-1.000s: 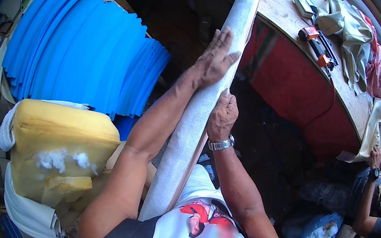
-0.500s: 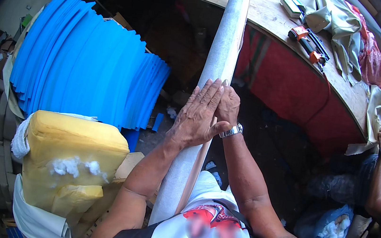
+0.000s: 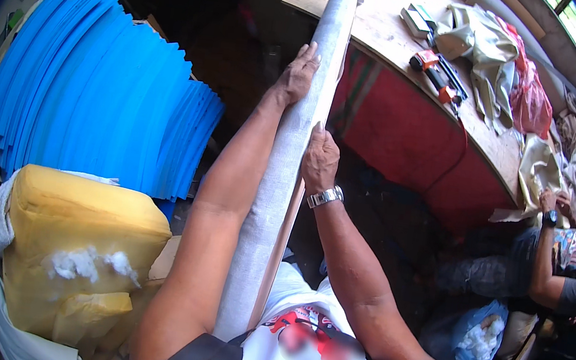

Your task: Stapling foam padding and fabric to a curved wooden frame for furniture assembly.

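A long roll of grey-white material [image 3: 275, 200], seemingly upholstery fabric or vinyl, runs from my body up to the far table. Its right edge shows a tan inner layer. My left hand [image 3: 299, 73] lies against the roll's left side farther along, fingers pointing up over its surface and holding it. Nearer to me, my right hand [image 3: 321, 161], with a metal watch at the wrist, is closed on the right edge, thumb pointing up along the roll. The parts of both hands round the roll's sides are hidden.
Blue foam sheets [image 3: 97, 92] stand stacked at left, above a yellow foam cushion [image 3: 82, 219]. A wooden table [image 3: 385, 30] at the far right bears an orange-and-black power tool [image 3: 439, 76] and cloth. At right, a co-worker's hand [image 3: 550, 200] handles beige material. A blue bag [image 3: 481, 337] holds white stuffing.
My left hand has moved from beside my right hand to farther along the roll. My right hand now grips the right edge alone. The whole scene has shifted left in view.
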`<state>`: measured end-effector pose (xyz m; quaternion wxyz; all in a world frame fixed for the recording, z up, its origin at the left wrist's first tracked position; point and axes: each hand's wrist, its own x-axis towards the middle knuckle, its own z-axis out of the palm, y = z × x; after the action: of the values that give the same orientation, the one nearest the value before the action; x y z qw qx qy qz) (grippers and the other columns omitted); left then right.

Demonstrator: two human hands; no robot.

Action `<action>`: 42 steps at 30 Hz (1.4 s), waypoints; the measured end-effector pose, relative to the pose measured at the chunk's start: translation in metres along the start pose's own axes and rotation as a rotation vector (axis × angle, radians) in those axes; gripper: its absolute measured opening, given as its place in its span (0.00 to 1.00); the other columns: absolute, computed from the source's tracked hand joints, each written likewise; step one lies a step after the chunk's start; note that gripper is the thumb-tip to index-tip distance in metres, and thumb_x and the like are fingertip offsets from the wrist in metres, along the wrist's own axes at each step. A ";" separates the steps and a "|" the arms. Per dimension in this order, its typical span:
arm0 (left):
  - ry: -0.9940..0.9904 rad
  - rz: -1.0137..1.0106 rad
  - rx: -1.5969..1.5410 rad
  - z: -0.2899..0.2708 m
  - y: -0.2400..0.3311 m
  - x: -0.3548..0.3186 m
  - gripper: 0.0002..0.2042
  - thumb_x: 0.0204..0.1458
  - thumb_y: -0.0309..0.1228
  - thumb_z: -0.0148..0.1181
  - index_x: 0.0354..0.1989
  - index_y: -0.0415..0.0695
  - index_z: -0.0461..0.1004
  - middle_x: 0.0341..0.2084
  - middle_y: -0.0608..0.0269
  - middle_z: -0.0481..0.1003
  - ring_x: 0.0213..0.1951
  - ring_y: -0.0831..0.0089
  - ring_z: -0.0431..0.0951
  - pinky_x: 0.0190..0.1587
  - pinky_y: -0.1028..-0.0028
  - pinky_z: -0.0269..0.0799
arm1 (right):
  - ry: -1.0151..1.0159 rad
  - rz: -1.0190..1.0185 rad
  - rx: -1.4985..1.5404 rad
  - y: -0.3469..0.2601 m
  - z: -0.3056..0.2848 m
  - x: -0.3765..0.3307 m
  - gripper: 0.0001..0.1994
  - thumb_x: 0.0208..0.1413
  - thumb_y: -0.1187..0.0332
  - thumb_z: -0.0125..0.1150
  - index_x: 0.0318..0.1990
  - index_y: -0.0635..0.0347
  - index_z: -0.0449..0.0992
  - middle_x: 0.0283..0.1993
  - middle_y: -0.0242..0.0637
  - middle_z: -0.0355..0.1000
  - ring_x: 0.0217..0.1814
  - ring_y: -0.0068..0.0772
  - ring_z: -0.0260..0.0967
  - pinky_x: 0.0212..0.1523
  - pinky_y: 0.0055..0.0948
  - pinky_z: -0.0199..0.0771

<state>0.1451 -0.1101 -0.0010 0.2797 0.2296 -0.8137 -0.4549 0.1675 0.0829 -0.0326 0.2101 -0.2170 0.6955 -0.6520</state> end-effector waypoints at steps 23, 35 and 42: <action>0.089 -0.322 0.889 0.111 0.130 -0.087 0.30 0.67 0.40 0.41 0.73 0.39 0.47 0.72 0.42 0.48 0.72 0.46 0.51 0.72 0.55 0.50 | -0.042 -0.710 -0.706 -0.004 -0.244 0.264 0.16 0.50 0.67 0.65 0.47 0.55 0.74 0.48 0.43 0.72 0.54 0.50 0.66 0.54 0.47 0.67; 0.240 -0.389 0.894 0.122 0.145 -0.054 0.28 0.66 0.36 0.44 0.72 0.38 0.52 0.70 0.44 0.56 0.69 0.49 0.59 0.70 0.60 0.56 | -0.166 -0.338 -1.412 0.032 -0.372 0.504 0.22 0.59 0.58 0.58 0.56 0.57 0.66 0.59 0.49 0.70 0.61 0.51 0.69 0.56 0.53 0.70; 0.175 -0.233 1.013 0.113 0.138 -0.066 0.26 0.66 0.33 0.45 0.72 0.45 0.55 0.70 0.54 0.57 0.70 0.57 0.59 0.71 0.64 0.56 | -0.177 -0.301 -1.333 0.037 -0.367 0.510 0.23 0.55 0.57 0.57 0.56 0.59 0.71 0.48 0.56 0.77 0.52 0.59 0.75 0.52 0.54 0.74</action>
<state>0.1026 0.0664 0.0539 0.1478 0.4622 -0.8743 -0.0117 -0.4610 0.0904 -0.0514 -0.0051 -0.4468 0.8904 -0.0872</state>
